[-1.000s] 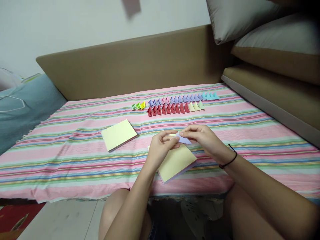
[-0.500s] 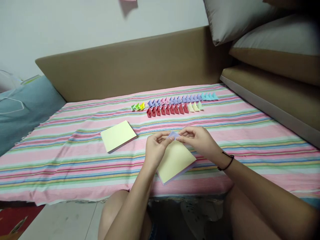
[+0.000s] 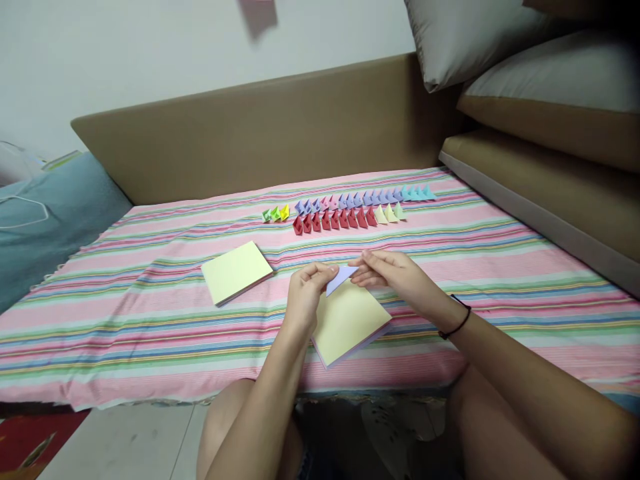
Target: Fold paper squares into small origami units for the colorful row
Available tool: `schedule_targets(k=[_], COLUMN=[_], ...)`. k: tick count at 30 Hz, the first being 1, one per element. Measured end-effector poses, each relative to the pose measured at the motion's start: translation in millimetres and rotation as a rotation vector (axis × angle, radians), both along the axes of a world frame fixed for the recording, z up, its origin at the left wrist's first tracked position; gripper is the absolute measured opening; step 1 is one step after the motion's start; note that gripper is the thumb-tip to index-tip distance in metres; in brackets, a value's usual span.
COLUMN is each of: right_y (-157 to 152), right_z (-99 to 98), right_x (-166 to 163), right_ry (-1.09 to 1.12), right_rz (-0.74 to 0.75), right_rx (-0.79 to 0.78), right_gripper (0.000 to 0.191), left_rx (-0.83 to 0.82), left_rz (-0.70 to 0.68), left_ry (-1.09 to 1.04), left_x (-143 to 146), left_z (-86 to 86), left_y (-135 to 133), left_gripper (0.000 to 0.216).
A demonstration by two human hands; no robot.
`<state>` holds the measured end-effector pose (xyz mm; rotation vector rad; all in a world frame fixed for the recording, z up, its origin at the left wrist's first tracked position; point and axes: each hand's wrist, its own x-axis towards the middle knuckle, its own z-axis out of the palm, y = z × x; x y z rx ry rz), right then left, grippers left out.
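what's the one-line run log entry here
left hand: pinching folded lilac paper triangle; right hand: at its tip, contact unclear; beneath: flat pale-yellow-topped paper stack

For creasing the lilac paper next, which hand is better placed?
Probably the right grip, beside the right tip of the lilac paper and seemingly not pinching it; the left grip holds the opposite end.

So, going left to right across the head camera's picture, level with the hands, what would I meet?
Teal fabric → pale yellow paper stack → left hand → folded lilac paper → right hand → black wristband → brown cushion.
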<state>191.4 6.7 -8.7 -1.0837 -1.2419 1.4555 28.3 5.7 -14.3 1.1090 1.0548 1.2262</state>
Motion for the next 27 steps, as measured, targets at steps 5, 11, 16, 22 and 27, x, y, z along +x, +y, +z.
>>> schedule_targets(k=[5, 11, 16, 22, 27], right_y=[-4.7, -6.1, -8.0, -6.5, -2.9], right_z=[-0.2, 3.3, 4.0, 2.5, 1.0], right_x=[-3.5, 1.9, 1.6, 1.2, 3.2], right_ry=[-0.208, -0.337, -0.359, -0.349, -0.325], right_rz=[0.11, 0.053, 0.035, 0.019, 0.002], right_rx=[0.174, 0.293, 0.295, 0.289, 0.269], right_gripper=[0.037, 0.035, 0.032, 0.035, 0.034], left_rx=[0.02, 0.018, -0.011, 0.007, -0.03], left_rz=[-0.014, -0.135, -0.169, -0.157, -0.191], left_ry=[0.016, 0.065, 0.13, 0.119, 0.093], left_x=[2.2, 0.6, -2.1, -5.7, -9.5], left_z=[0.1, 0.6, 5.7, 7.0, 8.3], left_y=[-1.2, -1.7, -2.2, -2.1, -1.9], left_gripper=[0.024, 0.02, 0.028, 0.028, 0.039])
